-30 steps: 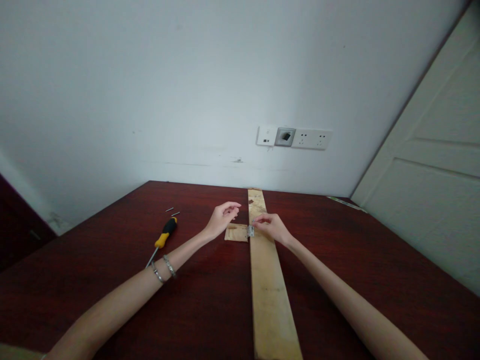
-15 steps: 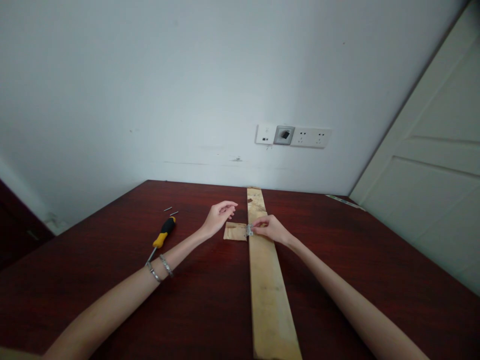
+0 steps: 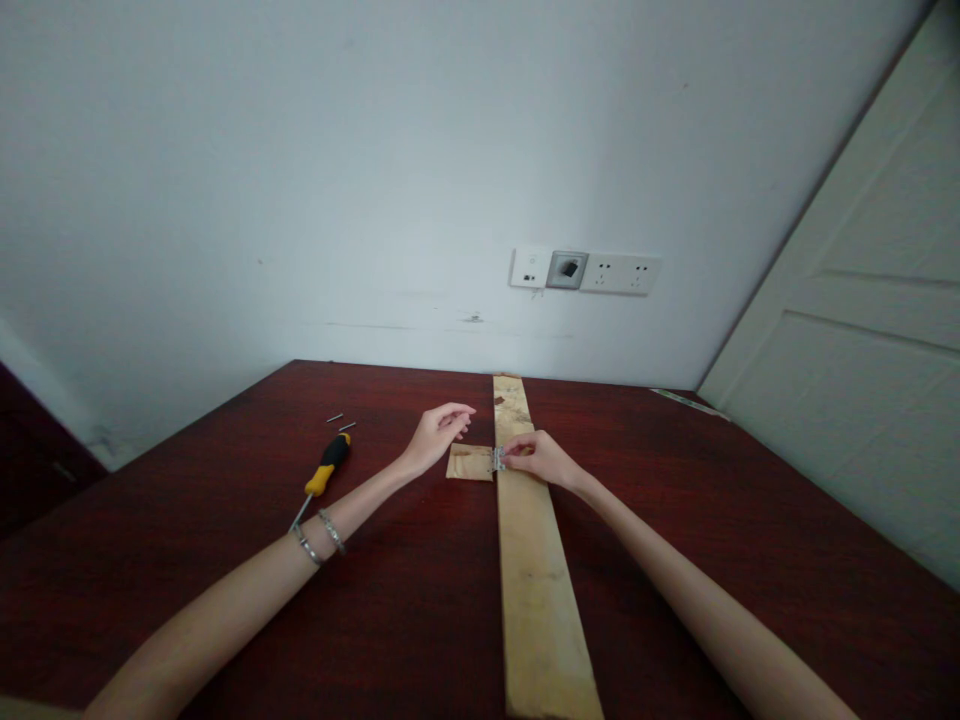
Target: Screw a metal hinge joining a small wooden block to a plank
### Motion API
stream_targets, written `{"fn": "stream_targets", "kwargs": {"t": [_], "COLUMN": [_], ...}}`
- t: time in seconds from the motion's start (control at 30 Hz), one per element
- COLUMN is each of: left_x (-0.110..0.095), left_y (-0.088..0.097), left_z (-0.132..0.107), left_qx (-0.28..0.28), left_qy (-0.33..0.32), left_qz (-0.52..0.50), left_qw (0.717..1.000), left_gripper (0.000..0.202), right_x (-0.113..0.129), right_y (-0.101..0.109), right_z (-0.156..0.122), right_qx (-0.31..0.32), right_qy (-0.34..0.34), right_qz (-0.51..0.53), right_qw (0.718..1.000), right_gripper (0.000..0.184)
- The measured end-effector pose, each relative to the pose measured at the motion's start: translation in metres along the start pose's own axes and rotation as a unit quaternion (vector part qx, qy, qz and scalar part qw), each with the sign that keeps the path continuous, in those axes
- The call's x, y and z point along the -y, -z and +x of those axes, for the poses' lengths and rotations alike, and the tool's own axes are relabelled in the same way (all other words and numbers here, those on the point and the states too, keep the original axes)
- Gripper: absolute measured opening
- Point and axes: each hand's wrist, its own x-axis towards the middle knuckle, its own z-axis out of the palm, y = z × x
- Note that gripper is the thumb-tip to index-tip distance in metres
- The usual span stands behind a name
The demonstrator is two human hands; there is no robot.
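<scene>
A long pale wooden plank [image 3: 536, 580] lies on the dark red table [image 3: 187, 560], running away from me. A small wooden block [image 3: 469, 463] sits against the plank's left edge, joined to it by a small metal hinge [image 3: 496, 459]. My right hand [image 3: 538, 457] rests on the plank with its fingertips pinched on the hinge. Raised just above the small block, my left hand [image 3: 436, 434] has loosely curled fingers, and a tiny item may be pinched in them. Two bracelets circle my left wrist.
A screwdriver with a black and yellow handle [image 3: 324, 477] lies left of my left arm. Two small screws [image 3: 341, 421] lie beyond it. A white wall with a socket strip [image 3: 585, 271] stands behind the table. A white door [image 3: 877, 350] is at the right.
Both hands have shifted very slightly; my right fingertips stay on the hinge and my left hand stays raised over the small block.
</scene>
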Motion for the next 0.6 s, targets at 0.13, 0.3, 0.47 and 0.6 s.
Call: {"fn": "stream_targets", "kwargs": {"t": [0.13, 0.3, 0.47, 0.6], "left_x": [0.0025, 0.0011, 0.0005, 0.0013], "left_y": [0.0001, 0.0001, -0.0003, -0.0002], "left_z": [0.0007, -0.0005, -0.0009, -0.0007], "left_qx": [0.003, 0.007, 0.010, 0.008], "left_qy": [-0.002, 0.003, 0.003, 0.003], "left_qz": [-0.004, -0.004, -0.006, -0.006], "left_qw": [1.000, 1.000, 1.000, 1.000], "left_gripper": [0.027, 0.027, 0.027, 0.027], "right_x": [-0.0002, -0.0017, 0.0002, 0.0033], "right_y": [-0.0002, -0.0005, -0.0015, -0.0023], "right_z": [-0.0002, 0.0000, -0.0015, -0.0029], "right_qx": [0.004, 0.007, 0.013, 0.008], "right_qy": [-0.005, -0.003, 0.007, 0.008], "right_qz": [-0.008, -0.011, -0.011, -0.020], "right_qw": [1.000, 1.000, 1.000, 1.000], "right_gripper": [0.020, 0.021, 0.017, 0.015]}}
